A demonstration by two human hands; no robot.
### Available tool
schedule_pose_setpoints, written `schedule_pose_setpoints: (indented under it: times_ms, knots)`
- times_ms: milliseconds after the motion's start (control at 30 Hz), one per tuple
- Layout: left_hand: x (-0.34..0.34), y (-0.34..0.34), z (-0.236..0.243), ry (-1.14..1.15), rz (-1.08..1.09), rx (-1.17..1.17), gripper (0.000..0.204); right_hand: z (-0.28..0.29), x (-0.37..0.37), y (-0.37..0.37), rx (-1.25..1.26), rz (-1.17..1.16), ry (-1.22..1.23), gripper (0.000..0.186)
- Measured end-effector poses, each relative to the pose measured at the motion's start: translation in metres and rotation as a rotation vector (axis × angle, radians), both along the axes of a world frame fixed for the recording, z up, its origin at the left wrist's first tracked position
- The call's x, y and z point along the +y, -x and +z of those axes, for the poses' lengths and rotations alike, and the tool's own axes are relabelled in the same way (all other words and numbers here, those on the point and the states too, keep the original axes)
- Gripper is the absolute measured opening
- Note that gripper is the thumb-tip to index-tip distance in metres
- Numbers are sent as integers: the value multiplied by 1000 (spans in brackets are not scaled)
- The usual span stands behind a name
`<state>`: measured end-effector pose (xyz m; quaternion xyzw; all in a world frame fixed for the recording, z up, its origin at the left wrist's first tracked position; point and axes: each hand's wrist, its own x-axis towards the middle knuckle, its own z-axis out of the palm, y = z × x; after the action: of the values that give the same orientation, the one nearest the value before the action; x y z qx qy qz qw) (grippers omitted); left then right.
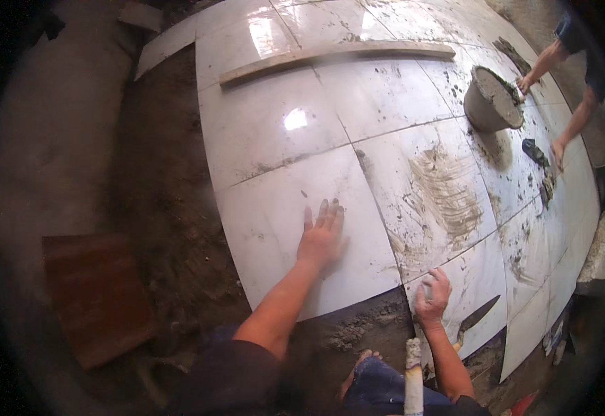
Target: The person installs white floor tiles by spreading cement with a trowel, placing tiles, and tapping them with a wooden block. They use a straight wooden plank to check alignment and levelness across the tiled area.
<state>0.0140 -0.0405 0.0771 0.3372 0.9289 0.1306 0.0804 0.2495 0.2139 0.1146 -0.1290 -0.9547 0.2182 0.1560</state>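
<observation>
My left hand [320, 239] lies spread on a white marble-patterned tile [261, 236] at the edge of the laid floor, fingers apart. My right hand [433, 298] is beside the joint on the adjoining tile [479, 270], its fingers bent but apart, with nothing visible in them. A pointed trowel [476, 315] lies just right of that hand. A whitish, mortar-crusted cylindrical object [413, 381] stands in the lower middle, by my knee. Grey mortar [358, 326] shows below the tile edge.
A bucket of mortar [493, 100] stands upper right, beside another person's bare legs and feet [559, 149]. A wooden straightedge [337, 55] lies across the far tiles. Dark bedding [163, 180] runs along the left, with a reddish-brown board [98, 298]. Smeared mortar [444, 187] marks the middle tiles.
</observation>
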Motion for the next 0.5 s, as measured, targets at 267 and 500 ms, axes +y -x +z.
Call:
schedule_pose_setpoints:
  times_ms: [267,500]
  knots:
    - [-45,88,-7,92,413,110,94,28,59,142,64,175,-71,42]
    - [-48,90,0,95,412,-84,95,-1,7,502,94,370,-267,56]
